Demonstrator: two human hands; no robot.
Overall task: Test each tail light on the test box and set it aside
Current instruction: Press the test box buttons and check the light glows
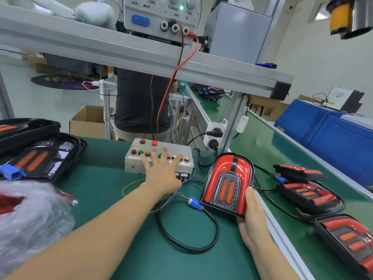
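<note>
A grey test box (133, 162) with coloured buttons and one lit red lamp sits on the green mat. My left hand (161, 174) lies over its front with fingers spread straight, fingertips on the row of buttons. My right hand (252, 217) grips the lower right edge of a red arched tail light (228, 178), held upright facing me, its red band glowing. Its black cable loops across the mat to a blue connector (194, 203) joined to thin wires from the box.
Several red tail lights (308, 195) lie on the conveyor at right. Black trays with lights (40, 158) and plastic wrap (30, 219) lie at left. A power supply (161, 15) sits on the shelf above. A person stands behind the bench.
</note>
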